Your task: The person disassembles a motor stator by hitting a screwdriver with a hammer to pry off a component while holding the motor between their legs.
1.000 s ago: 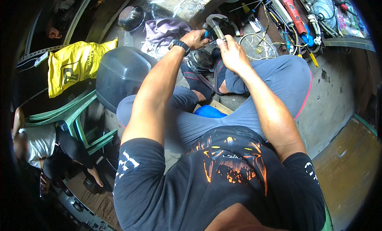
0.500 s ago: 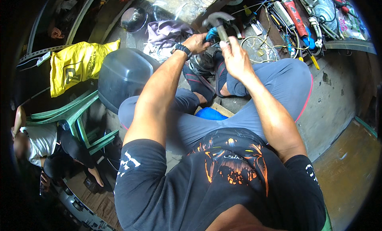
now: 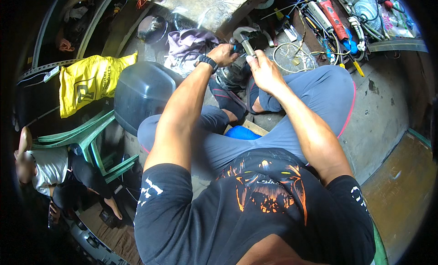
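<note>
Centrally, at the far side, the right hand [image 3: 267, 73] is gripping a hammer [image 3: 248, 48]; beside it, the left hand [image 3: 222, 55] is clasping a partly hidden blue item [image 3: 236, 47]. A worktop edge [image 3: 233, 12] is lying beyond; grey floor [image 3: 381, 94] is extending right of the right knee [image 3: 335, 80].

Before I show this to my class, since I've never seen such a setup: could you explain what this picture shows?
There is no machine here, just a person's two bare hands. A wide fisheye camera on their head looks down, so straight edges bend near the rim. The right hand holds a hammer by its handle. The left hand, close beside it, grips something blue, mostly hidden. A purple cloth lies near the left hand; a red power tool lies among tools and cables toward the upper right.
</note>
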Available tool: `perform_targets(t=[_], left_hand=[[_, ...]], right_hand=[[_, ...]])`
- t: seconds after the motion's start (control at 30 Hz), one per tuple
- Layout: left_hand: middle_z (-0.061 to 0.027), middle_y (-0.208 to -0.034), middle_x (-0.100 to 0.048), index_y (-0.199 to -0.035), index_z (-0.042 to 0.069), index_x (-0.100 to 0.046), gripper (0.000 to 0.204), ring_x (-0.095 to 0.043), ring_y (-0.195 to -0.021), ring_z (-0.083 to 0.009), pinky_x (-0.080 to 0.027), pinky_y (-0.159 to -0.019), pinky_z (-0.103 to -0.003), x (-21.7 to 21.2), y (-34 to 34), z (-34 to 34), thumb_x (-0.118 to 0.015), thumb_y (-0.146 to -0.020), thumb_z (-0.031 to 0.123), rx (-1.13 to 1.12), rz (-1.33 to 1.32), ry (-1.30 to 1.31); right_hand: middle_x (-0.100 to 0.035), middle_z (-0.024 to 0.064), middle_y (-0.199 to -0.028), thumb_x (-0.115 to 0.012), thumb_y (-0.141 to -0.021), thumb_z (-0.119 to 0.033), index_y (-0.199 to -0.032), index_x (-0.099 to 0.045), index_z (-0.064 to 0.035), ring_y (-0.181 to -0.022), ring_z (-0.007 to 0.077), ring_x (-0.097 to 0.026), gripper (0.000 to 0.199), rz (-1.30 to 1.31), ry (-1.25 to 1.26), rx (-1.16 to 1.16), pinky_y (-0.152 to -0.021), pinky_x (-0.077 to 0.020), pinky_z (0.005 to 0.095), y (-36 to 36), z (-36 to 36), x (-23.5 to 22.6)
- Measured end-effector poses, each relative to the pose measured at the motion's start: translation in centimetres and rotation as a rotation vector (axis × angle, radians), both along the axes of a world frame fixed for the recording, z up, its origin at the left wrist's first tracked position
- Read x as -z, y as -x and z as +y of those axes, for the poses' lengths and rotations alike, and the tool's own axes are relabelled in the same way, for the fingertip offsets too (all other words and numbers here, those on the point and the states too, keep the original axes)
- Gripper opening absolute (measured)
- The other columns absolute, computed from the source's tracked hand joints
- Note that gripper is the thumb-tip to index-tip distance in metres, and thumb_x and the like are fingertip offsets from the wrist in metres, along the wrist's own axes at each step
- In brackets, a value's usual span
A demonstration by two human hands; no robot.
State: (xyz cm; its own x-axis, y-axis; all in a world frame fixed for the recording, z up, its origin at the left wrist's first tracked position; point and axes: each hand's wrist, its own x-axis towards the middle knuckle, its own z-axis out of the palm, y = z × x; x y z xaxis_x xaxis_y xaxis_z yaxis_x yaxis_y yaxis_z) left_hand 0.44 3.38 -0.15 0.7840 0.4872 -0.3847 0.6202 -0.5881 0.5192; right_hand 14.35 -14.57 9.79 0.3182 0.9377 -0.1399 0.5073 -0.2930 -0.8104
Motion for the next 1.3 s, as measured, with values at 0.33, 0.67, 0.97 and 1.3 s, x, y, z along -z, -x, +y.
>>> perform_targets(t=[0.33, 0.67, 0.97, 1.3], left_hand=[[-0.0194, -0.098, -0.070, -0.117, 0.009, -0.060, 0.031, -0.067, -0.095, -0.0352, -0.050, -0.086, -0.043, -0.8, 0.0, -1.0, -0.064, -0.091, 0.025, -0.042, -0.112, 0.042], [-0.0184, -0.103, -0.071, -0.117, 0.008, -0.061, 0.030, -0.068, -0.100, -0.0339, -0.050, -0.089, -0.042, 0.0, 1.7, -0.7, -0.061, -0.090, 0.021, -0.063, -0.098, 0.079], [-0.0198, -0.102, -0.071, -0.114, 0.011, -0.064, 0.028, -0.068, -0.098, -0.0363, -0.051, -0.087, -0.043, 0.5, 3.9, -0.7, -0.062, -0.088, 0.021, -0.166, -0.231, 0.109], [-0.0114, -0.097, -0.071, -0.107, 0.005, -0.065, 0.020, -0.067, -0.095, -0.0233, -0.051, -0.087, -0.037, 0.5, 6.7, -1.6, -0.066, -0.092, 0.019, -0.320, -0.395, 0.101]], right_hand=[[-0.063, 0.0339, -0.081, -0.046, -0.103, -0.033, -0.109, -0.046, 0.0005, -0.084, 0.0522, -0.064, 0.034, -0.039, 0.002, 0.092, -0.068, -0.0475, 0.0585, -0.9, 0.3, 1.1], [-0.060, 0.0273, -0.072, -0.045, -0.105, -0.034, -0.104, -0.043, 0.0001, -0.072, 0.0486, -0.063, 0.034, 0.014, -0.472, 0.319, -0.058, -0.0462, 0.0515, -0.3, -0.5, -0.9], [-0.061, 0.0206, -0.067, -0.050, -0.103, -0.031, -0.109, -0.047, -0.0037, -0.065, 0.0425, -0.064, 0.028, 0.054, -0.498, 0.159, -0.053, -0.0452, 0.0484, 0.2, -0.2, -4.8], [-0.063, 0.0305, -0.075, -0.050, -0.102, -0.028, -0.106, -0.046, 0.0014, -0.078, 0.0506, -0.064, 0.030, 0.067, -0.256, 0.012, -0.060, -0.0473, 0.0563, -0.2, -0.2, -5.0]])
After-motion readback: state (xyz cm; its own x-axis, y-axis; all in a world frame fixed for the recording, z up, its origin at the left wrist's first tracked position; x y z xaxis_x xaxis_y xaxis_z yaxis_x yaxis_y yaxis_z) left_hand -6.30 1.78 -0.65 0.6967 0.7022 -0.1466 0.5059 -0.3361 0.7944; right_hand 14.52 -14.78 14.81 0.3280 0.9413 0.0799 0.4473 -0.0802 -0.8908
